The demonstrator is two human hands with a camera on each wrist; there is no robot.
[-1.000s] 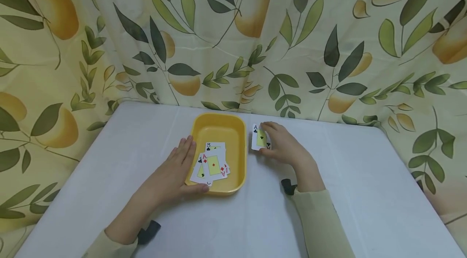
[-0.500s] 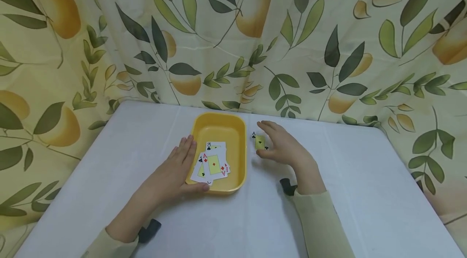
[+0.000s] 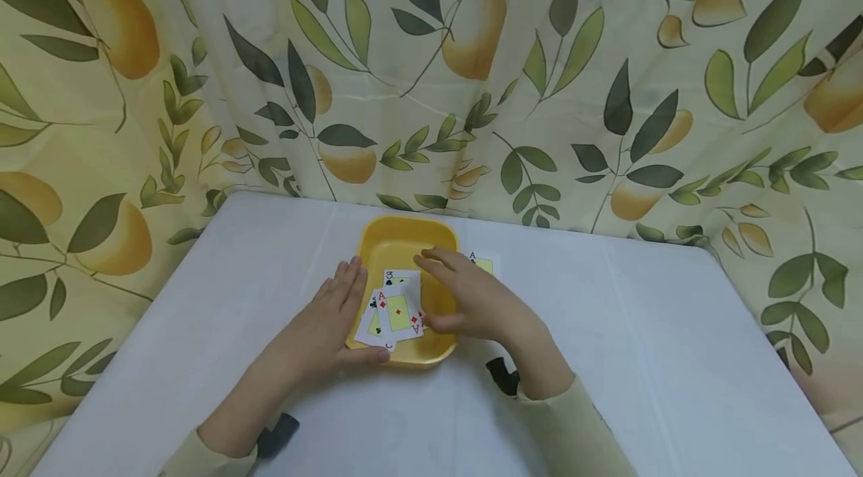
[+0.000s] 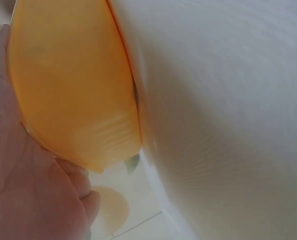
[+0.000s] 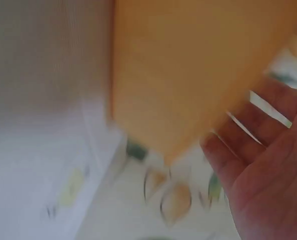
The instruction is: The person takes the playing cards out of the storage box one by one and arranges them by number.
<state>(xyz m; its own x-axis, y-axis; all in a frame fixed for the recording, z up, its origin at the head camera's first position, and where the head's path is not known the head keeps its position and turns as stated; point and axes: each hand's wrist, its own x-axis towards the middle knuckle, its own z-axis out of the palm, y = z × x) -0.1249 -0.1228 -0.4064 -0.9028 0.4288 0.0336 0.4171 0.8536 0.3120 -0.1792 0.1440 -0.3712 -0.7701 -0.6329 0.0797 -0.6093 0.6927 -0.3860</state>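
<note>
A yellow plastic tray (image 3: 407,222) holds several overlapping playing cards, with an ace of diamonds (image 3: 399,312) on top and a three of spades (image 3: 401,276) behind it. Along the tray's left side lies my left hand (image 3: 317,331), fingers straight at the rim and thumb at the front corner. My right hand (image 3: 472,297) is over the tray's right side, fingers spread apart and thumb tip beside the cards. Partly hidden behind it, an ace of clubs (image 3: 485,265) lies on the table to the right. In the right wrist view the same card shows blurred.
The table wears a white cloth (image 3: 647,342). A curtain (image 3: 431,102) printed with fruit and leaves hangs along the back and sides. A dark wrist camera strap (image 3: 502,376) sits under the right wrist.
My right hand released the ace of clubs onto the table, then moved left over the tray. The left hand has stayed at the tray's side; the view tilted slightly.
</note>
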